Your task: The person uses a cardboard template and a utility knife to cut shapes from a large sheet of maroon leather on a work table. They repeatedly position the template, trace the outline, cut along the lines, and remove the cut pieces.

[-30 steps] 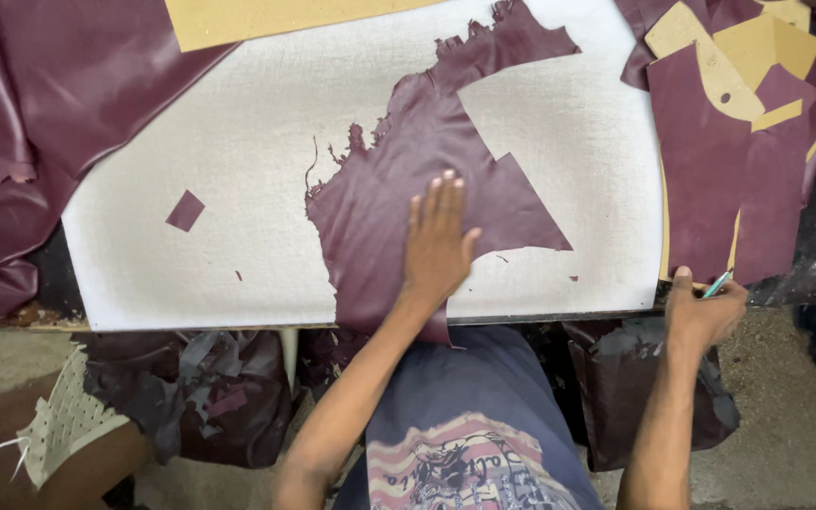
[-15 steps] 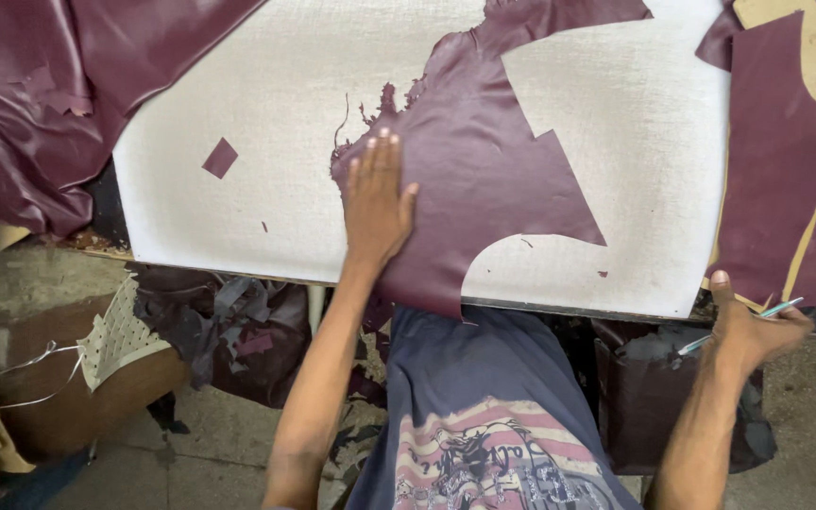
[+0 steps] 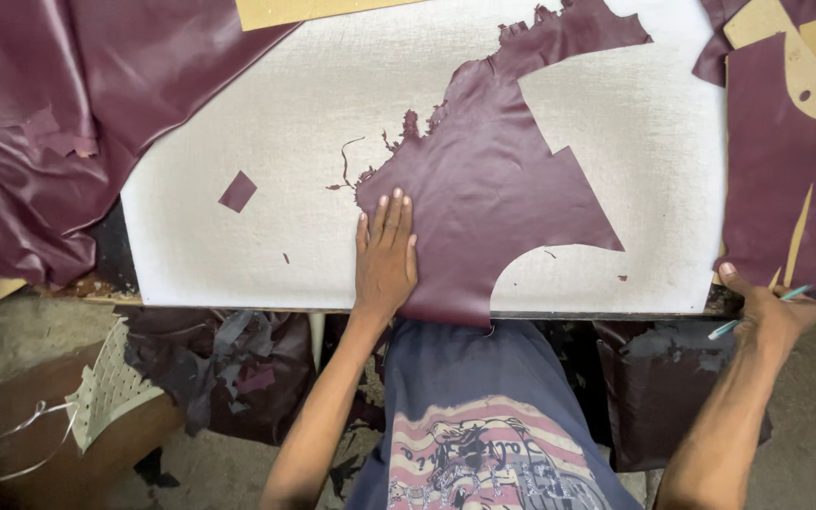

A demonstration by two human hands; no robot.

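Since the earlier frame the left hand [image 3: 385, 257] has slid toward the near-left edge of the jagged maroon leather piece [image 3: 493, 189], while the right hand [image 3: 769, 312] has stayed at the table's [image 3: 238, 255] right near corner. Around the piece lie a small square maroon scrap [image 3: 237, 191], a heap of maroon leather [image 3: 40, 132] on the left, and tan cardboard templates [image 3: 805, 57] on more leather at right, nothing bearing a label. The left hand lies flat, fingers spread, pressing the piece onto the white table; the right is curled round a slim teal tool [image 3: 757, 314].
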